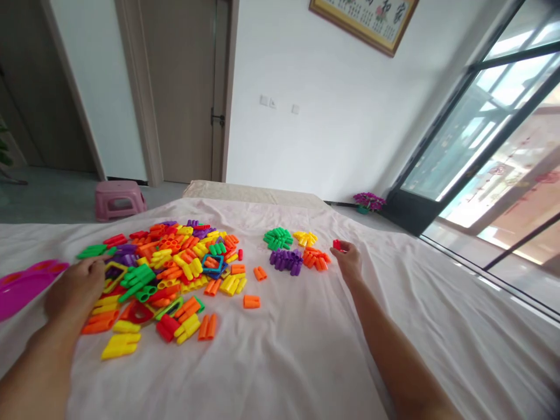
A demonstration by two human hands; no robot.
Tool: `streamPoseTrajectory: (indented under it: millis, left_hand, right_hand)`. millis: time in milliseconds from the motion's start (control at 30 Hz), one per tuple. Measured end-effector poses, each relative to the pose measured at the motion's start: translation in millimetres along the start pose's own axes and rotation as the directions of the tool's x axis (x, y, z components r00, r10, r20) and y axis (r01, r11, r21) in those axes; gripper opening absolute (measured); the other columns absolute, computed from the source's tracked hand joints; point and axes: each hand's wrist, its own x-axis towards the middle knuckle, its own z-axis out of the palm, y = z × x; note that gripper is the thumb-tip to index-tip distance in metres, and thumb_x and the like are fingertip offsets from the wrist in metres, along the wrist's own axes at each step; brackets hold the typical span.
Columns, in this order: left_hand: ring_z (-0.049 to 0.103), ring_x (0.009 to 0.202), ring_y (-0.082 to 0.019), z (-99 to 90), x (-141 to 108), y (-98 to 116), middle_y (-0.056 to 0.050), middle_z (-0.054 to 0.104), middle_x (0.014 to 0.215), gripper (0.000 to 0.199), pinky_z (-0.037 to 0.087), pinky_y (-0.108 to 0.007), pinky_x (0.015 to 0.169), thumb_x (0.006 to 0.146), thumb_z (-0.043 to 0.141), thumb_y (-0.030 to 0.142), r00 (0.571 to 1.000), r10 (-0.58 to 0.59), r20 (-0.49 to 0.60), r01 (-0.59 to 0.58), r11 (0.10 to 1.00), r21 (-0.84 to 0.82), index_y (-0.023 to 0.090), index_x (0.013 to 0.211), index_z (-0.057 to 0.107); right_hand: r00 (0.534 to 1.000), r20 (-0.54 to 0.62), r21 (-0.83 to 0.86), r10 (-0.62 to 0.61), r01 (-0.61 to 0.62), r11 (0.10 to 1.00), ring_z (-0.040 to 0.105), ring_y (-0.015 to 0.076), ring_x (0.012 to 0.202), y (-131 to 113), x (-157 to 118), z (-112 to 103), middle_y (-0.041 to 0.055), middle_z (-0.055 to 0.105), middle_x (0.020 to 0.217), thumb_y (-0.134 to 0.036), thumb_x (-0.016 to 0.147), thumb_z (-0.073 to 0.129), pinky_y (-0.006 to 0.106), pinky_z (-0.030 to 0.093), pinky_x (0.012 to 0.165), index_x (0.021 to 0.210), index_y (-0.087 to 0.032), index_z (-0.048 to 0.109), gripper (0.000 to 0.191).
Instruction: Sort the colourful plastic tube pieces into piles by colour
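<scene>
My right hand pinches a small red plastic building block at the right of the sorted groups. Beside it lie an orange group, a yellow group, a purple group and a green group of bullet-shaped blocks. At the left edge of a large mixed pile of blocks, my left hand has its fingers curled inward. A green block shows right at those fingertips; whether they grip it is hidden by the hand.
A magenta plastic tray lies left of my left hand on the pale cloth. Loose orange blocks, one of them the nearer orange block, lie right of the pile. Past the table stand a pink stool and purple flowers.
</scene>
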Motion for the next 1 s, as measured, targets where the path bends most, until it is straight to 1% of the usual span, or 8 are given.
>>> streamPoseTrajectory:
  millis: [100, 200, 433, 600, 767, 833, 933, 1000]
  left_hand:
    - [0.065, 0.089, -0.027, 0.1, 1, 0, -0.009, 0.07, 0.123, 0.06, 0.043, -0.031, 0.065, 0.093, 0.021, 0.053, 1.0, -0.003, 0.013, 0.003, 1.0, 0.013, 0.034, 0.132, 0.062]
    - [0.065, 0.09, -0.028, -0.3, 0, 2, -0.01, 0.069, 0.123, 0.064, 0.044, -0.032, 0.066, 0.094, 0.016, 0.055, 1.0, 0.005, 0.015, -0.006, 1.0, 0.013, 0.032, 0.132, 0.063]
    - [0.065, 0.095, -0.03, -15.5, -14, 12, -0.009, 0.069, 0.124, 0.054, 0.046, -0.034, 0.069, 0.095, 0.028, 0.047, 1.0, 0.0, 0.007, 0.0, 0.998, -0.067, 0.029, 0.129, 0.065]
    - [0.065, 0.1, -0.029, -22.0, -21, 19, -0.01, 0.069, 0.126, 0.048, 0.048, -0.037, 0.077, 0.096, 0.033, 0.037, 1.0, 0.02, -0.019, -0.023, 0.986, -0.167, 0.025, 0.124, 0.069]
    - [0.065, 0.104, -0.029, -15.5, -18, 14, -0.01, 0.07, 0.124, 0.046, 0.048, -0.035, 0.079, 0.096, 0.034, 0.036, 0.998, 0.027, -0.061, -0.038, 0.982, -0.186, 0.025, 0.123, 0.07]
    - [0.065, 0.104, -0.029, -13.8, -18, 13, -0.011, 0.071, 0.122, 0.046, 0.048, -0.036, 0.079, 0.096, 0.035, 0.037, 0.997, 0.033, -0.075, -0.047, 0.981, -0.189, 0.025, 0.122, 0.07]
    - [0.065, 0.105, -0.029, -13.4, -17, 13, -0.011, 0.071, 0.121, 0.046, 0.048, -0.036, 0.08, 0.096, 0.034, 0.037, 0.995, 0.047, -0.091, -0.064, 0.978, -0.197, 0.025, 0.12, 0.071]
    - [0.065, 0.105, -0.028, -14.0, -18, 13, -0.01, 0.071, 0.121, 0.046, 0.048, -0.034, 0.079, 0.096, 0.034, 0.036, 0.994, 0.051, -0.095, -0.07, 0.975, -0.21, 0.024, 0.119, 0.072]
  right_hand:
    - [0.994, -0.014, -0.193, 0.108, -0.109, 0.975, 0.064, 0.0238, 0.086, 48, 24, -15, 0.0103, 0.072, 0.101, -0.041, 0.068, 0.07, 0.035, 0.046, 0.077, 0.106, -0.016, 0.069, 0.045]
    - [0.987, -0.02, -0.26, 0.16, -0.159, 0.952, 0.063, 0.0249, 0.087, 75, 32, -16, 0.0107, 0.071, 0.099, -0.037, 0.065, 0.071, 0.036, 0.046, 0.076, 0.104, -0.016, 0.07, 0.044]
    - [0.986, -0.081, -0.304, 0.143, -0.161, 0.939, 0.061, 0.0253, 0.09, 80, 27, -7, 0.0115, 0.068, 0.107, -0.036, 0.068, 0.067, 0.038, 0.046, 0.081, 0.11, -0.018, 0.069, 0.046]
    - [0.966, -0.223, -0.205, -0.132, 0.086, 0.975, 0.061, 0.0221, 0.081, 41, 10, 10, 0.0116, 0.067, 0.108, -0.032, 0.077, 0.051, 0.04, 0.047, 0.085, 0.11, -0.015, 0.071, 0.042]
    - [0.924, -0.003, 0.098, -0.383, 0.382, 0.919, 0.063, 0.02, 0.08, -54, -53, 42, 0.0105, 0.07, 0.103, -0.035, 0.083, 0.051, 0.033, 0.051, 0.073, 0.103, -0.018, 0.07, 0.032]
    - [0.858, 0.138, 0.233, -0.495, 0.458, 0.858, 0.065, 0.0204, 0.083, -96, -92, 55, 0.0082, 0.071, 0.097, -0.035, 0.087, 0.054, 0.034, 0.052, 0.073, 0.101, -0.02, 0.07, 0.027]
    - [0.607, 0.434, 0.407, -0.666, 0.527, 0.746, 0.065, 0.0181, 0.08, -149, -154, 75, 0.005, 0.071, 0.093, -0.028, 0.09, 0.056, 0.031, 0.051, 0.071, 0.097, -0.022, 0.072, 0.018]
    - [0.444, 0.534, 0.507, -0.719, 0.512, 0.693, 0.065, 0.017, 0.083, -176, -189, 88, 0.0045, 0.071, 0.095, -0.024, 0.092, 0.057, 0.03, 0.052, 0.074, 0.102, -0.023, 0.071, 0.018]
